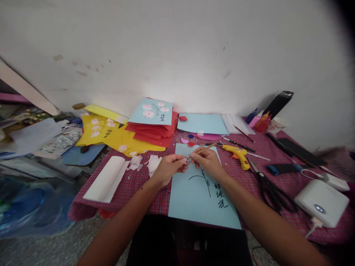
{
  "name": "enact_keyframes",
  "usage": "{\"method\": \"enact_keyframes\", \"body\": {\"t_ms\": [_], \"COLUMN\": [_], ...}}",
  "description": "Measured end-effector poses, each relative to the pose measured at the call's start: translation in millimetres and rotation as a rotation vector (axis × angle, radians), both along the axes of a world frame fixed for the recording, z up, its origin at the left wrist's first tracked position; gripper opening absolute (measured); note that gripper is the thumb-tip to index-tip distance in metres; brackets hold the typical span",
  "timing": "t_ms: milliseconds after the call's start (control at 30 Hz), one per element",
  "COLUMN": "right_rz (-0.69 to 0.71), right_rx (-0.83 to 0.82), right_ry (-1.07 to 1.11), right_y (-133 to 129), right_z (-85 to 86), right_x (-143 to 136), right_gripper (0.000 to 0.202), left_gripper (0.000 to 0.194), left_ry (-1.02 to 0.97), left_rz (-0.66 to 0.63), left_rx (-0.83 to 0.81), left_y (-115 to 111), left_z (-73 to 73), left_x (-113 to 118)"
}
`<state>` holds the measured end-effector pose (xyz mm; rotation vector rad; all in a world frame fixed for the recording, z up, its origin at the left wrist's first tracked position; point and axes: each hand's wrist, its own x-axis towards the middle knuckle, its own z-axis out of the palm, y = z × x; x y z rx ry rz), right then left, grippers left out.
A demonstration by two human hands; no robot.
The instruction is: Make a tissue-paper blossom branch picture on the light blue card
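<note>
Forearms (135, 208) bare — legwear (151, 240) dark, nearly black.

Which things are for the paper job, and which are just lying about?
Seems part of the job:
- white scrap in the left hand
- blue sheet underneath
- torn white paper

Probably just lying about:
- black flask
- white box with a cable
- plastic bag

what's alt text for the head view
A person's left hand and right hand meet at a small whitish piece above a pale blue sheet with Chinese characters. A yellow glue gun and black-handled scissors lie right, torn white paper left.
</note>
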<state>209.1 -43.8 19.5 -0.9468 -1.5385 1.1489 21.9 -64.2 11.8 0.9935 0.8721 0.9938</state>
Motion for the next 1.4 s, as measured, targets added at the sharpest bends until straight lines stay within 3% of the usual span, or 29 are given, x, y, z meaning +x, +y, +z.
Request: {"method": "enact_keyframes", "body": {"t_ms": [233,433,767,1000,1100,1267,1400], "right_rz": [0.108,0.004,0.055,-0.022,-0.093,-0.148,-0.139], "right_rx": [-0.009,0.043,0.033,0.030,0.007,-0.007,-0.007], "right_ry": [0.078,-0.028,-0.002,0.064,0.118,0.140,0.127], "right_y": [0.0,-0.1,-1.0,3.0,4.5,6.0,5.9], "right_z": [-1.9,2.5,3.6,0.2,2.4,5.6,4.9], "right_x": [3.5,-0.1,-1.2,1.8,5.1,7.7,5.9], "right_gripper": [0.024,0.029,0.027,0.028,0.023,0.023,0.023], "left_gripper": [0.029,0.029,0.026,0.023,0.021,0.019,0.023], "left_ry": [-0.013,0.006,0.086,0.130,0.352,0.892,1.045], "left_rz": [-0.007,-0.023,0.016,0.092,0.167,0.194,0.150], "left_rx": [-0.006,0.006,0.102,0.117,0.267,0.744,0.862], "left_y": [-0.6,-1.1,-2.4,-0.7,1.9,4.0,6.3], "left_z": [1.1,0.9,2.7,4.7,3.2,-1.7,-8.4], "left_x": [-0.4,0.1,2.2,0.5,-6.5,-15.3,-16.1]}}
